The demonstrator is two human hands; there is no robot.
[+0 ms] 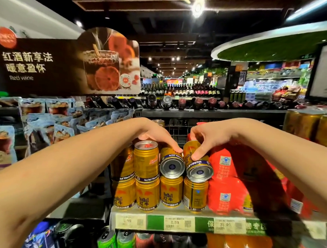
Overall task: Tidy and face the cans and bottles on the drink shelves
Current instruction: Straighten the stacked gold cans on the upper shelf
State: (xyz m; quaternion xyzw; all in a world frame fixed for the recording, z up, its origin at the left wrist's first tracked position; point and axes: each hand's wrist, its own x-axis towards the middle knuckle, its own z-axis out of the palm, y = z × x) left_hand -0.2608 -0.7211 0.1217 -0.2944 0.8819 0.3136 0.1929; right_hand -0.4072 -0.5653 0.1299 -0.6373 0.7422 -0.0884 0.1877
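Note:
Gold Red Bull cans stand two tiers high on the drink shelf (155,222). In the upper tier two cans are tipped toward me, their silver bottoms showing. My left hand (156,133) grips the left tilted can (171,166) from above. My right hand (208,138) grips the right tilted can (197,165), fingers on its side. An upright gold can (146,160) stands just left of them. The lower row of gold cans (170,193) stands upright with labels facing out.
Red multipacks (224,196) fill the shelf right of the cans. Price tags line the shelf edge. Green and dark cans (116,242) sit on the shelf below. Snack bags (53,123) hang at left, wine bottles (196,102) lie behind, and more gold cans (307,127) stand at far right.

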